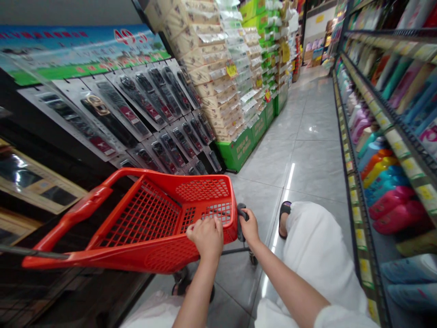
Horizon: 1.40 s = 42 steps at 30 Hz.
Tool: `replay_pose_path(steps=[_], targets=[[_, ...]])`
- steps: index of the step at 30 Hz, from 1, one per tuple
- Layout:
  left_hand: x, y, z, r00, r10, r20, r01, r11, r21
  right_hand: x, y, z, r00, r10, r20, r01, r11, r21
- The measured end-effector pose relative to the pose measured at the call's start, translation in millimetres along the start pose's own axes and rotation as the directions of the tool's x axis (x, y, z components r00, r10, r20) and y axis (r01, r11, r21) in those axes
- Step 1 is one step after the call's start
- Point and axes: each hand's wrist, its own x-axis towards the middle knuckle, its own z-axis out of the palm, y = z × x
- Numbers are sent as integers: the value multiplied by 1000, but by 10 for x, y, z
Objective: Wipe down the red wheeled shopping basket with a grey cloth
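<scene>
Cart (160, 256), red, on grey tile floor (312, 159); left hand (206, 236) curled over its near rim (136, 249), right hand (251, 226) gripping dark grey part (243, 213) at its end; packaged belts (120, 110) hang behind it, bottle shelves (398, 139) stand right

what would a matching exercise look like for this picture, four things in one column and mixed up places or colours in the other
1. cart
2. left hand
3. right hand
4. belts

a. hanging below a blue and green sign
b. at a dark part on the cart's end
c. red, with mesh sides
d. over the cart's side rim

Pairs: 1-c, 2-d, 3-b, 4-a
</scene>
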Motion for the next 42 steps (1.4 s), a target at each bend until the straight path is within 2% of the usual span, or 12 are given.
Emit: replay_pose_path(steps=[3,9,11,16,21,23,25,30,32,36,38,42], targets=[[29,35,-4,1000,-3,-3,3,1000,-9,6,70,4,997,73,32,-74,997,31],[146,110,98,999,-17,39,16,999,30,144,-432,-20,992,-93,80,73,972,225],[192,137,135,998,-27,61,25,999,31,103,-320,-46,996,-81,49,72,984,163],[275,180,176,996,-19,84,18,1000,18,6,47,-89,991,131,16,-132,990,58],[292,185,212,998,-15,62,13,999,38,130,-420,-87,994,-80,70,61,969,237],[291,184,224,998,-16,56,14,999,44,140,-470,-84,989,-137,53,122,967,222],[290,181,230,998,-16,56,13,999,48,96,-308,-84,993,-113,19,109,984,141],[291,166,239,999,-4,47,2,999,49,-38,195,-94,990,142,12,-142,990,16],[291,162,248,999,-2,34,0,999,50,8,79,-99,996,81,30,-83,993,88],[281,156,261,1000,8,18,-9,999,44,319,-506,-67,985,-148,89,129,973,193],[272,150,263,1000,20,18,-21,999,41,501,-716,-21,975,-193,111,171,968,182],[267,143,266,999,24,23,-25,999,46,605,-805,5,964,-228,138,222,973,54]])
